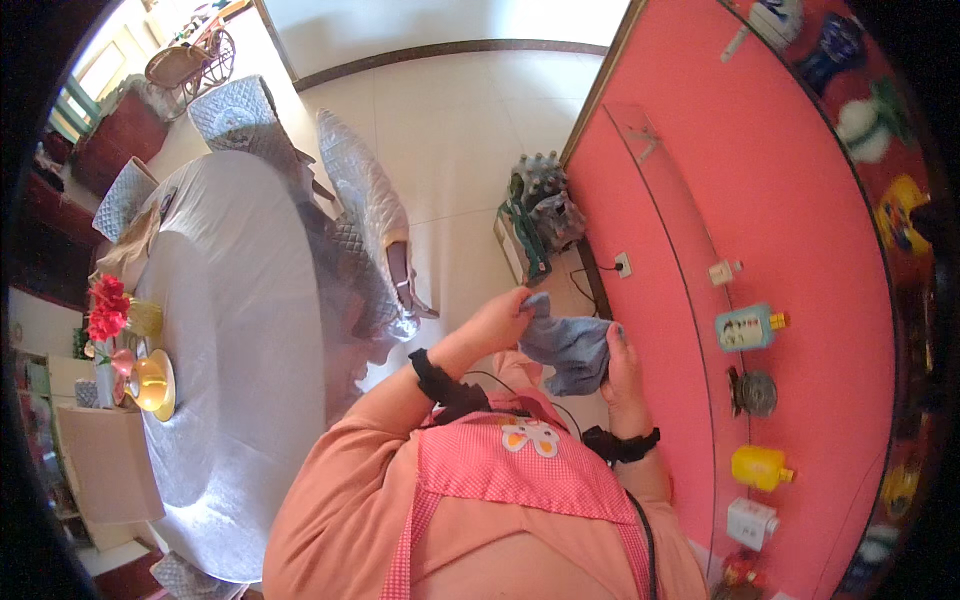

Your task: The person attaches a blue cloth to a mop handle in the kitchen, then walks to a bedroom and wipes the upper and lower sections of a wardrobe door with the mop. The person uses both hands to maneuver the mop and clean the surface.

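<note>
A blue-grey cloth (pixel 566 345) hangs bunched between my two hands, in front of my pink checked apron (pixel 530 465). My left hand (pixel 508 316) pinches its upper left corner. At the right edge of the cloth, my right hand (pixel 624 370) grips it with the thumb on top. The cloth is folded and creased, and part of its lower side drops toward the floor. Black straps circle both my wrists.
Left stands an oval table (pixel 240 350) under a pale cover, with red flowers (pixel 108 305) and a yellow cup. Quilted-covered chairs (pixel 365 190) surround it. Right, a pink wall holds a glass shelf with several bottles (pixel 745 328). A crate of bottles (pixel 540 215) sits on the floor ahead.
</note>
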The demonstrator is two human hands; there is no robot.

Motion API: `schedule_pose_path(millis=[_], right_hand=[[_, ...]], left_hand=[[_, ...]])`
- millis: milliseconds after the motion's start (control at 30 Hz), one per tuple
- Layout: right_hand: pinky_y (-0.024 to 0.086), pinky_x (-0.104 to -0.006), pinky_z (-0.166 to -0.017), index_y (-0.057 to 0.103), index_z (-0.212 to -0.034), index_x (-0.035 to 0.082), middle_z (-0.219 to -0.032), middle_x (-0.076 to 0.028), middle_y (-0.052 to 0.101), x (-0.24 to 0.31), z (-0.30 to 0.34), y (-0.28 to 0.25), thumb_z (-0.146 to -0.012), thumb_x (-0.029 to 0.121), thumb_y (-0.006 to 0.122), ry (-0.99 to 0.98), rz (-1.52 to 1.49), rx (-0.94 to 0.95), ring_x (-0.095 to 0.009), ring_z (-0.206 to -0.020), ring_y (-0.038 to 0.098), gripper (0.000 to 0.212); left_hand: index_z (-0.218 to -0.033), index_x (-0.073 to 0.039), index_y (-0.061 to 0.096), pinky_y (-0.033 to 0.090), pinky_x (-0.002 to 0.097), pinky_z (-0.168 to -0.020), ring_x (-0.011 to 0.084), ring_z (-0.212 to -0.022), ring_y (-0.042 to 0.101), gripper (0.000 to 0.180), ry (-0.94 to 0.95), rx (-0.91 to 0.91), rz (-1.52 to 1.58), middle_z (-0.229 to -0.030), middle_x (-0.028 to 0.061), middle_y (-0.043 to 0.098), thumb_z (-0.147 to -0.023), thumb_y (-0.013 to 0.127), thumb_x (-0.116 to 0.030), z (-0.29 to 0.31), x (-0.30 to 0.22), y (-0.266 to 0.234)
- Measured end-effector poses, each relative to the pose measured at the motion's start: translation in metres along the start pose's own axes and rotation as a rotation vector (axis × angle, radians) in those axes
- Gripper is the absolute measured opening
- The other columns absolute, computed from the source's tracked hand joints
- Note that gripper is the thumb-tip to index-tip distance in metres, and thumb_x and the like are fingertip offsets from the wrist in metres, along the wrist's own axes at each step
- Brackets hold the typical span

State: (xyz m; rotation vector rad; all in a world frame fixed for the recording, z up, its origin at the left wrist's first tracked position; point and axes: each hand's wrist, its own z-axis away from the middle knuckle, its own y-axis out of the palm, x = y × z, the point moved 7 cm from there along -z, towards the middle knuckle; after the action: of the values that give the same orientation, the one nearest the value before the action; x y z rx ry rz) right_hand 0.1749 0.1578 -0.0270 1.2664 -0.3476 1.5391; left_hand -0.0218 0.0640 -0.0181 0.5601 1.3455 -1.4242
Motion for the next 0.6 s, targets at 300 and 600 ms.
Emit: schedule_pose_path(millis=[300,600], right_hand=[[0.049,-0.0332,-0.084,0.057,-0.108,-0.001,-0.103,-0.010,0.063,0.079,-0.169,0.079,-0.096,0.036,0.050,0.073,0.084,0.155,-0.020,-0.094,0.061,0.039],[0.049,-0.0323,-0.082,0.057,-0.110,0.000,-0.102,-0.008,0.063,0.117,-0.361,0.202,-0.098,0.029,0.047,0.215,0.008,0.221,-0.019,-0.091,0.061,0.032]], left_hand=[[-0.108,-0.002,0.058,0.049,0.0409,-0.074,0.0361,-0.087,0.063,0.028,0.037,-0.239,0.179,-0.092,0.0207,0.065,-0.087,0.054,-0.020,-0.145,0.002,-0.110],[-0.105,0.001,0.059,0.047,0.0318,-0.068,0.0151,-0.076,0.057,0.028,-0.023,-0.277,0.249,-0.080,0.0086,0.063,-0.089,0.056,-0.021,-0.314,0.038,-0.250]])
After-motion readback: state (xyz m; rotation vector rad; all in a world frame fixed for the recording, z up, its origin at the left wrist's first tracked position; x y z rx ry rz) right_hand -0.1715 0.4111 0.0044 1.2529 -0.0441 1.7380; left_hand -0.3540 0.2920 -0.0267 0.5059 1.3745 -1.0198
